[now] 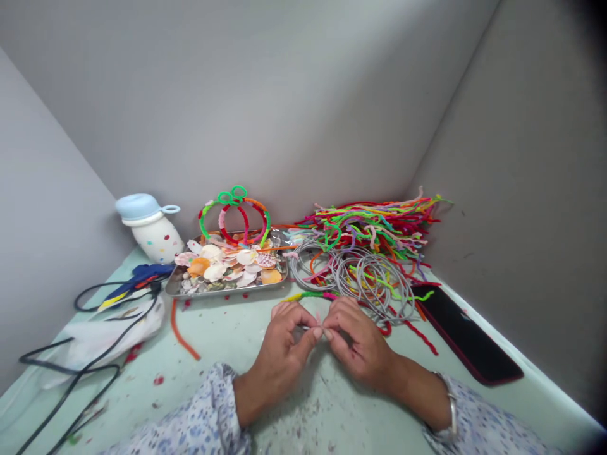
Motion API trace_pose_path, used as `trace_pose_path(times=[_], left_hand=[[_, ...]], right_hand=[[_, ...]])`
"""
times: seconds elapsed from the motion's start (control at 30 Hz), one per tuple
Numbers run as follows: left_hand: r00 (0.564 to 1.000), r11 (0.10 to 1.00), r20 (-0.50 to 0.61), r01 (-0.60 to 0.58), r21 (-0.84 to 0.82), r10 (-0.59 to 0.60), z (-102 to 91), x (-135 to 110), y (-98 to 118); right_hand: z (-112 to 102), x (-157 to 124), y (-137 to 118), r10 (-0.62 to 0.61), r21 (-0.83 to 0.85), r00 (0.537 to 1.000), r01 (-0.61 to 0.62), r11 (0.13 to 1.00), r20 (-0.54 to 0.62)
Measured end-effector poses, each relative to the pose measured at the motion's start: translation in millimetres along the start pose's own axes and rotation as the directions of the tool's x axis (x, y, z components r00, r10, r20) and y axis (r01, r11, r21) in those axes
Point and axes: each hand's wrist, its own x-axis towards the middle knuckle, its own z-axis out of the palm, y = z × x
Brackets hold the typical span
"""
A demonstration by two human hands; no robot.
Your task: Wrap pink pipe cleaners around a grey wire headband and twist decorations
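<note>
My left hand and my right hand meet above the front of the table, thumbs and fingertips pinched together. Between them is a wire ring, its far arc wrapped in yellow, green and pink pipe cleaner. A bit of bare grey wire shows at my left fingertips. From the pinch point sticks up a small pale pink pipe cleaner end, by my right fingertips. Fingers cover much of the ring. Just beyond my right hand lie several coiled grey wire rings.
A metal tray holds seashells, with finished pipe cleaner rings standing on them. Behind the coils lies a pipe cleaner heap. A phone is at right. At left are a white bottle, blue-handled pliers and a black cable.
</note>
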Motion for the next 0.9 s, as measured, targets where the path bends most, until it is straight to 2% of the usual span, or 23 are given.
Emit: trace_pose_path(times=[0.4,0.77,0.9], left_hand=[[1.0,0.998,-0.006,-0.007,0.069,0.007,0.9,0.6,-0.9],[0.997,0.987,-0.01,-0.08,0.136,0.082,0.6,-0.5,-0.7],[0.998,0.99,-0.016,-0.057,0.13,0.06,0.4,-0.1,0.3]], right_hand=[[-1.5,3.6,-2.6,0.004,-0.018,0.999,-0.005,1.0,-0.04],[-1.0,0.1,-0.5,-0.021,-0.005,1.0,0.021,1.0,-0.003],[0.7,0.0,-0.8,-0.017,-0.017,1.0,0.016,1.0,-0.019]])
